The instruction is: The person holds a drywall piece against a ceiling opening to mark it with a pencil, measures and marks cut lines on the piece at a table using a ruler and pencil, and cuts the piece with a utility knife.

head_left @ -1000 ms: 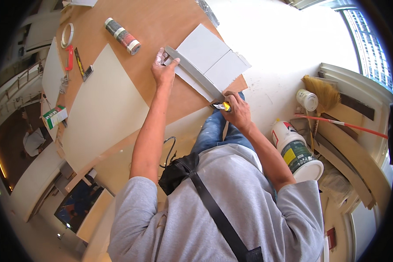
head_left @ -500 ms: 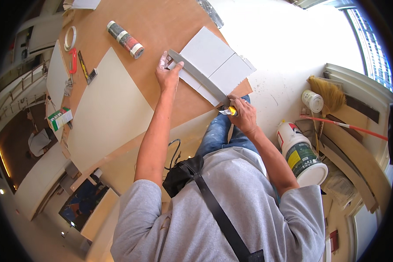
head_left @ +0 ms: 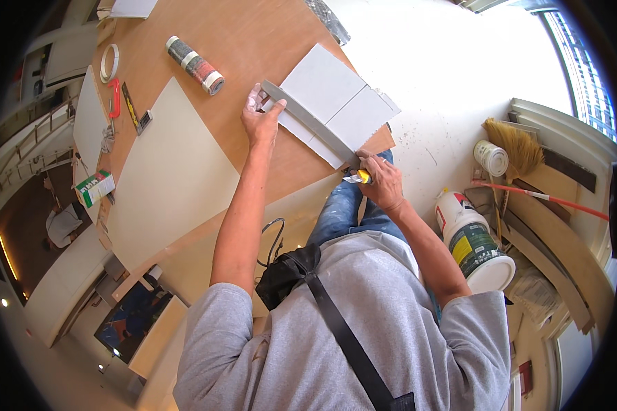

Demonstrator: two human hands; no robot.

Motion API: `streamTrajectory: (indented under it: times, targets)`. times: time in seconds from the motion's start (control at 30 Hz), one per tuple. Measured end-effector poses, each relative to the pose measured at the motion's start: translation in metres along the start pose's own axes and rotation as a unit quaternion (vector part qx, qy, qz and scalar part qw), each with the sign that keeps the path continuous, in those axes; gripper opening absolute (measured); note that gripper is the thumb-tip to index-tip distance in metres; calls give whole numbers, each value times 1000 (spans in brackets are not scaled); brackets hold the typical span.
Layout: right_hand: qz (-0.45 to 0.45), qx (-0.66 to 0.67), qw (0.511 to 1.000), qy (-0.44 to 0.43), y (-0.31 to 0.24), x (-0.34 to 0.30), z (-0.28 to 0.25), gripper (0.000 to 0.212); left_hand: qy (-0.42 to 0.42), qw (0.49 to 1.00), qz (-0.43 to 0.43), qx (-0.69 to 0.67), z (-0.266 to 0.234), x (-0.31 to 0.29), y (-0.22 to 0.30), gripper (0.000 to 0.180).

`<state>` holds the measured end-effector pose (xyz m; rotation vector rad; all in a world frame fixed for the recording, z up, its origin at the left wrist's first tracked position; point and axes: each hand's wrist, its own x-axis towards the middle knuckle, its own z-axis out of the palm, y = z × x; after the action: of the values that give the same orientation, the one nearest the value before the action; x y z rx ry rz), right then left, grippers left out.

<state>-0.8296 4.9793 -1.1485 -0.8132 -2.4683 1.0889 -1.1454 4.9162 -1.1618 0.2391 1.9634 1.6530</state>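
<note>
A long grey flat strip (head_left: 310,122) lies slantwise across a pale grey-white board (head_left: 336,92) with a dark line running over it. My left hand (head_left: 261,118) grips the strip's far left end, thumb on top and dusty fingers around the edge. At the near right end, my right hand (head_left: 382,179) is closed around a yellow utility knife (head_left: 363,177), its fingers also against the strip. The knife's blade end points left, beside the strip's end and above my jeans. Part of the knife's handle is hidden in my palm.
Under the board is a brown tabletop (head_left: 253,41) with a cream sheet (head_left: 171,171), a patterned roll (head_left: 195,65), a tape ring (head_left: 110,63), a red clamp (head_left: 114,97) and a try square (head_left: 142,122). Buckets (head_left: 469,236) and a straw broom (head_left: 517,147) stand at right.
My left hand and the strip's far end have shifted slightly left. The knife has turned a little in my right hand, its blade end lower and nearer my fingers.
</note>
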Motion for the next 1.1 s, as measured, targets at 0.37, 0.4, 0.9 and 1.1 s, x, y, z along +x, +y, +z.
streamTrajectory:
  times: [0.37, 0.4, 0.9, 1.1]
  targets:
    - [0, 5, 1000, 0, -4, 3, -3, 27, 1, 999, 16, 51, 0, -1, 1, 80]
    - [0, 5, 1000, 1, -3, 3, -3, 27, -2, 998, 19, 56, 0, -1, 2, 80]
    - [250, -44, 960, -114, -39, 56, -73, 41, -49, 831, 184, 522, 25, -66, 46, 84]
    - [145, -20, 969, -198, -72, 134, -55, 34, -84, 818, 127, 554, 28, -71, 41, 117]
